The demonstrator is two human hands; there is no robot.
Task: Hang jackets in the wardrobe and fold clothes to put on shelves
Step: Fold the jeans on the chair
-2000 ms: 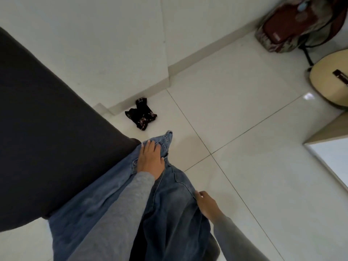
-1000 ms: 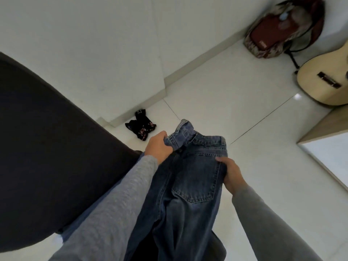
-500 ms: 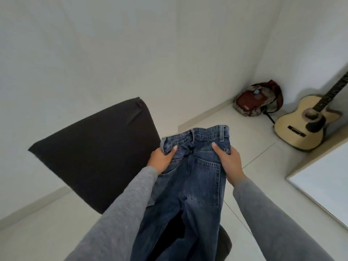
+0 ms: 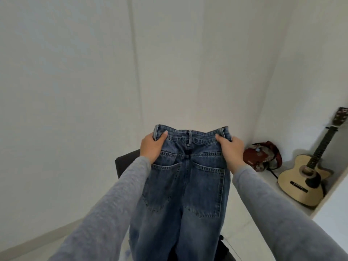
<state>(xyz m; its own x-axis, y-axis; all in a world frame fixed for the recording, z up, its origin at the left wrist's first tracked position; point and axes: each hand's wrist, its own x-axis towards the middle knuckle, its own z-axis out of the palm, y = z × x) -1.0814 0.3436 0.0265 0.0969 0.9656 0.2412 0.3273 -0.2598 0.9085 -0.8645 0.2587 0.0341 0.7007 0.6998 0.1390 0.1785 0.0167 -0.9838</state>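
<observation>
Blue denim jeans (image 4: 185, 185) held up mid-air by waistband, back pockets facing camera, legs hanging out of view below. Left hand (image 4: 152, 147) pinches left waistband corner, right hand (image 4: 230, 150) pinches right corner, thumbs on top. Risks: heavy denim slips from pinch; legs twist, fold goes crooked; hem may snag black chair (image 4: 126, 162) just behind. Acoustic guitar (image 4: 308, 178) well apart.

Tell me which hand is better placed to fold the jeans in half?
Narrowly the left hand: it pinches the jeans at the waistband corner, ready to swing across to the right hand.
</observation>
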